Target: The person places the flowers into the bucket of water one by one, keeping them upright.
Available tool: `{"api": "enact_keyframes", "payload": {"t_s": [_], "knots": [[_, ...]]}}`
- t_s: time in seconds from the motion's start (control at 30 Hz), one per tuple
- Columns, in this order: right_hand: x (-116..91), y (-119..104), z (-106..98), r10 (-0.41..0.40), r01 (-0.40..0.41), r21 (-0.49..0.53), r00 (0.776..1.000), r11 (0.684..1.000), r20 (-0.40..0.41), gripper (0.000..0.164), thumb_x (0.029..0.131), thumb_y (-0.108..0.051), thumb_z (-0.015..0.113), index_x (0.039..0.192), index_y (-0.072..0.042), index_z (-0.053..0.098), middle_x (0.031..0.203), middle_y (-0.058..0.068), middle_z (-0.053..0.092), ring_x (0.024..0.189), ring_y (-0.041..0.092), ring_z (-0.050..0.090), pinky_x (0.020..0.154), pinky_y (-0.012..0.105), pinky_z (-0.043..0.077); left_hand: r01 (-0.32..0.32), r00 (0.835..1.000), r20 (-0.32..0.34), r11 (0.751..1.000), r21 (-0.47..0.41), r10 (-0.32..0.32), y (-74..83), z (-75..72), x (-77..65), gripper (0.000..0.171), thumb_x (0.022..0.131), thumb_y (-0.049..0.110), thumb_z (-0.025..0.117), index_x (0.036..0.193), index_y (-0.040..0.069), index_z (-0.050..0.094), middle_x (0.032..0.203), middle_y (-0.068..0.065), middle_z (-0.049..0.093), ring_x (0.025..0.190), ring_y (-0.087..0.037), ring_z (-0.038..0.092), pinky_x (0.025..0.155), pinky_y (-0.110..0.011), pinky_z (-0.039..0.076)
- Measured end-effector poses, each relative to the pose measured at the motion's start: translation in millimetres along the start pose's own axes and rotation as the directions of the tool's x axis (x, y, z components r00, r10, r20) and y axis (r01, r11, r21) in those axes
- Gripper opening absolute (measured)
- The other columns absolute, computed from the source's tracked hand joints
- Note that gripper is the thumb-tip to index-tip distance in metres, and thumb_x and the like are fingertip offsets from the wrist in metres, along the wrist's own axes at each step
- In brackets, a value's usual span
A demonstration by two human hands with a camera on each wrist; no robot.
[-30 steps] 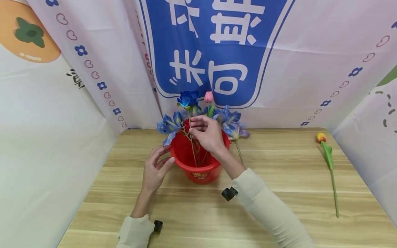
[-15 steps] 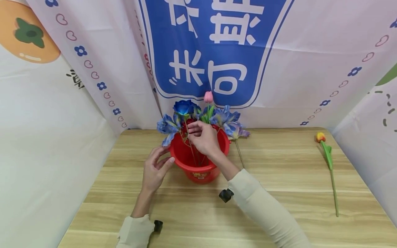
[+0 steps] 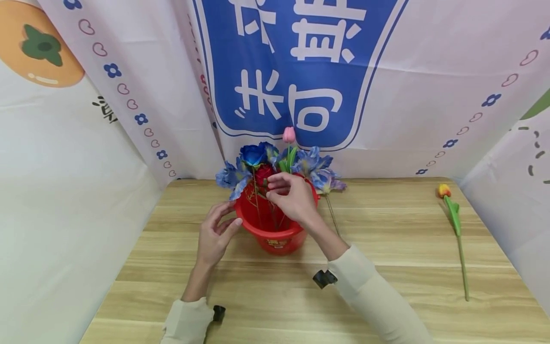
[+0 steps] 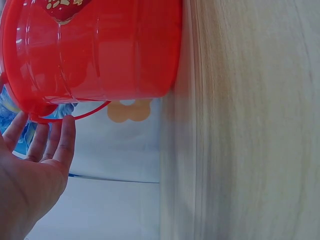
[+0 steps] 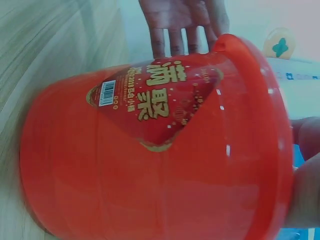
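Observation:
A red bucket (image 3: 275, 246) stands on the wooden table with artificial flowers in it. On its left side, my left hand (image 3: 215, 237) rests its fingertips and thumb against the rim; in the left wrist view the fingers look fairly straight, near the thin red handle (image 4: 92, 113). My right hand (image 3: 294, 198) hovers over the bucket's mouth beside a red rose (image 3: 263, 175), fingers and thumb apart. Left of it, a blue rose (image 3: 253, 155) leans on its own stem inside the bucket. A pink tulip (image 3: 289, 134) rises behind the hand. Blue ruffled flowers (image 3: 234, 177) spread at the rim.
An orange-yellow tulip (image 3: 444, 190) with a green stem lies on the table (image 3: 386, 224) at the right. A pale purple flower (image 3: 327, 183) is behind the bucket's right side, its stem reaching forward over the table. A printed cloth (image 3: 386, 119) hangs behind.
The blue rose came down into the bucket and leans left. My right hand lowered with its stem, let go and shifted slightly right. My left hand stayed at the rim.

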State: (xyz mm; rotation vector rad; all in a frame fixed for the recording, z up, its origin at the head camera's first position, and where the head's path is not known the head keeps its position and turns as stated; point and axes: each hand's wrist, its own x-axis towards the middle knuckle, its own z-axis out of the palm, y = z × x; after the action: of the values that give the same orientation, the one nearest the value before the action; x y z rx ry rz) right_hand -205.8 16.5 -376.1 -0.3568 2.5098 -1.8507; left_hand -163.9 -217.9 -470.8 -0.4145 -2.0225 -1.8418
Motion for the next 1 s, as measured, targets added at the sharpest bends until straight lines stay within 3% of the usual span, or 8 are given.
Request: {"api": "enact_keyframes", "payload": {"t_s": [0.2,0.33,0.53,0.77,0.87,1.0], "knots": [[-11,-2,-20,-0.029,0.029,0.043,1.0,0.999,-0.005,0.033,0.097,-0.008,0.077,0.13,-0.003,0.073,0.124,0.016,0.076,0.112,0.029,0.075,0.101,0.044,0.064,-0.013,1.0,-0.003,1.0,-0.007,0.013,0.3,0.3,0.3,0.045,0.092,-0.014,0.071,0.135,-0.016,0.061,0.136,-0.01,0.063,0.124,-0.01,0.067,0.096,-0.022,0.063],[-18,-1,-38,-0.039,0.04,0.052,0.999,0.998,-0.023,0.035,0.097,-0.007,0.077,0.132,-0.002,0.071,0.125,0.018,0.075,0.114,0.03,0.073,0.102,0.041,0.063,-0.013,1.0,-0.002,1.0,-0.008,0.013,0.6,0.9,0.7,0.045,0.092,-0.014,0.071,0.135,-0.018,0.06,0.136,-0.006,0.063,0.123,-0.009,0.067,0.096,-0.021,0.063],[-28,4,-67,0.004,0.004,0.134,0.998,0.991,-0.057,0.037,0.098,-0.004,0.076,0.134,0.0,0.069,0.127,0.022,0.072,0.112,0.03,0.072,0.09,0.028,0.066,-0.008,1.0,0.0,1.0,-0.001,0.008,1.1,1.1,0.2,0.044,0.092,-0.013,0.071,0.136,-0.011,0.064,0.138,-0.018,0.062,0.123,-0.01,0.067,0.096,-0.021,0.063],[-40,17,-98,0.061,-0.042,0.198,0.994,0.979,-0.091,0.041,0.099,0.0,0.071,0.139,0.005,0.064,0.131,0.026,0.068,0.107,0.02,0.073,0.087,0.027,0.067,-0.004,1.0,0.003,1.0,0.006,0.004,0.7,0.3,0.0,0.045,0.092,-0.013,0.072,0.137,-0.01,0.065,0.138,-0.021,0.061,0.124,-0.011,0.067,0.096,-0.023,0.063],[-44,26,-110,0.077,-0.051,0.215,0.991,0.975,-0.114,0.041,0.1,0.001,0.069,0.14,0.008,0.062,0.128,0.024,0.068,0.104,0.013,0.074,0.088,0.027,0.066,-0.004,1.0,0.003,1.0,0.006,0.004,0.4,0.2,-0.2,0.045,0.092,-0.013,0.072,0.137,-0.01,0.065,0.139,-0.022,0.061,0.124,-0.011,0.067,0.097,-0.023,0.063],[-47,38,-122,0.095,-0.061,0.247,0.987,0.967,-0.13,0.043,0.101,-0.001,0.07,0.141,0.01,0.059,0.117,0.008,0.071,0.1,0.007,0.074,0.089,0.026,0.066,-0.009,1.0,0.001,1.0,0.004,0.009,0.4,0.2,0.0,0.045,0.092,-0.013,0.072,0.137,-0.01,0.064,0.139,-0.021,0.061,0.124,-0.01,0.067,0.097,-0.023,0.063]]}}
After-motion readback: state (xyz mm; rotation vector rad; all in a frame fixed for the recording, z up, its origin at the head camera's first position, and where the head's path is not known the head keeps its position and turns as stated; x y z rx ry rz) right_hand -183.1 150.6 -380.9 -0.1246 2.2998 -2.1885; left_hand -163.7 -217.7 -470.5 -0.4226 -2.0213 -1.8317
